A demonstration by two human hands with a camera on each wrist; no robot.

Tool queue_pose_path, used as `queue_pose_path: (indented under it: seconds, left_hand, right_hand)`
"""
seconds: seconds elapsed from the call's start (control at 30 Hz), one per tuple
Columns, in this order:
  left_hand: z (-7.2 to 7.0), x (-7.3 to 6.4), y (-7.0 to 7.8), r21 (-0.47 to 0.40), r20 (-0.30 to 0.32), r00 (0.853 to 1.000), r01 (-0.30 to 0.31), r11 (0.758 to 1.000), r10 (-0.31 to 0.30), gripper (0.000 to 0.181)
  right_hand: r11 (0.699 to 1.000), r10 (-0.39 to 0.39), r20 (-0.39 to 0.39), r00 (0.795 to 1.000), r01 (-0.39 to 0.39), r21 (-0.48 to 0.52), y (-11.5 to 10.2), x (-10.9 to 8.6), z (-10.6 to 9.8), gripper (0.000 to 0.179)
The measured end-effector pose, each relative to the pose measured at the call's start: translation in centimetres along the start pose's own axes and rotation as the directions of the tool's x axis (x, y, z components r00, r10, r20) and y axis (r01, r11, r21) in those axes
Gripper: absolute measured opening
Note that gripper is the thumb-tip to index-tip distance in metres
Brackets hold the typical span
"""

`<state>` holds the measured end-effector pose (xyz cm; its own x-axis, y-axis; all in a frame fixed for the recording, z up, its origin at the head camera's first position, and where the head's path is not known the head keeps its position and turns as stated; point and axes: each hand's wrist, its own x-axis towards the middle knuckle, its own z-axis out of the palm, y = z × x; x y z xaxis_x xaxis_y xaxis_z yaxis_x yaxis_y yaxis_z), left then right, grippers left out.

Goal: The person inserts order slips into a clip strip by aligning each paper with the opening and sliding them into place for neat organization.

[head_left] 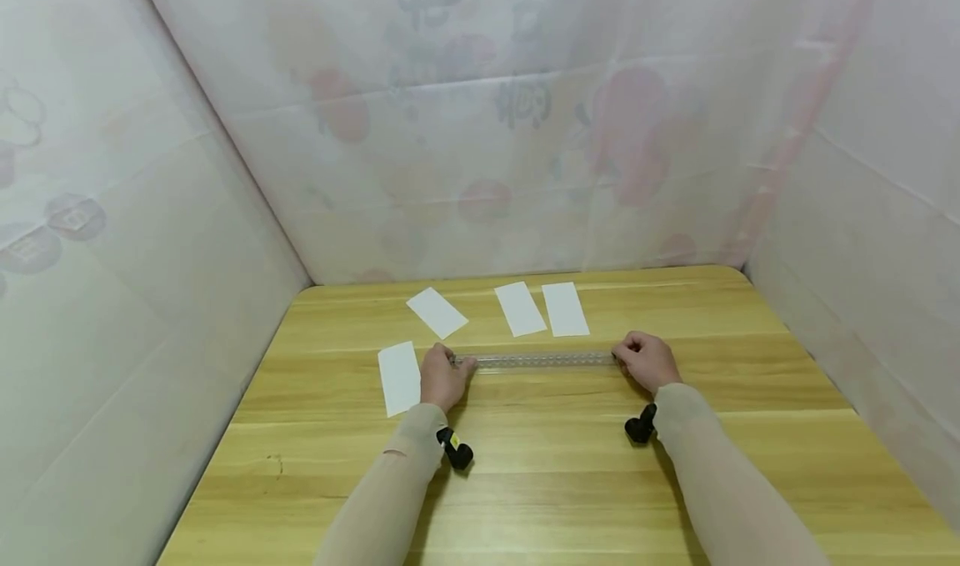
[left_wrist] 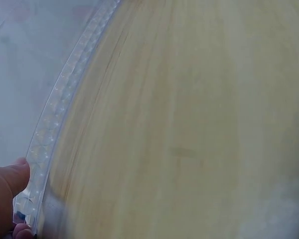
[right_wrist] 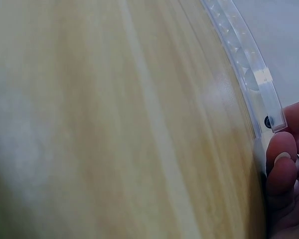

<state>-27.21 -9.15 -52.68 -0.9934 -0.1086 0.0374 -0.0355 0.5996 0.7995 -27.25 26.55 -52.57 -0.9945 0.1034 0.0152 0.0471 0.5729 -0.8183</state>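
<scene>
Between my two hands runs a long, narrow, clear plastic case [head_left: 543, 360] with a row of round shapes along it. My left hand [head_left: 444, 377] pinches its left end, thumb on top, as the left wrist view also shows. At the other end, my right hand [head_left: 649, 360] grips the case between thumb and fingers. A small dark round spot sits near that tip in the right wrist view, beside the fingers [right_wrist: 281, 157]. In the head view the case lies level from left to right over the wooden table [head_left: 540, 466].
A white card [head_left: 399, 378] lies just left of my left hand. Farther back are a tilted white card [head_left: 438, 313] and two more, a middle card [head_left: 520, 308] and a right card [head_left: 566, 308]. Printed fabric walls [head_left: 465, 132] enclose the table's back and sides.
</scene>
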Motion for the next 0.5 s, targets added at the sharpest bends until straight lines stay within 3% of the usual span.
queue_pose_path:
  seconds: [0.23,0.5]
  left_hand:
    - [-0.1,0.3,0.5,0.008,0.006,1.000,0.003,1.000,-0.003,0.043]
    - [0.3,0.1,-0.5,0.029,0.008,1.000,-0.007,1.000,0.007,0.042]
  right_hand:
    - [1.000,-0.025,-0.014,1.000,0.025,-0.011,0.9,0.7,-0.2,0.022]
    - [0.999,-0.031,-0.010,0.999,0.031,-0.040,1.5,0.5,0.1,0.022]
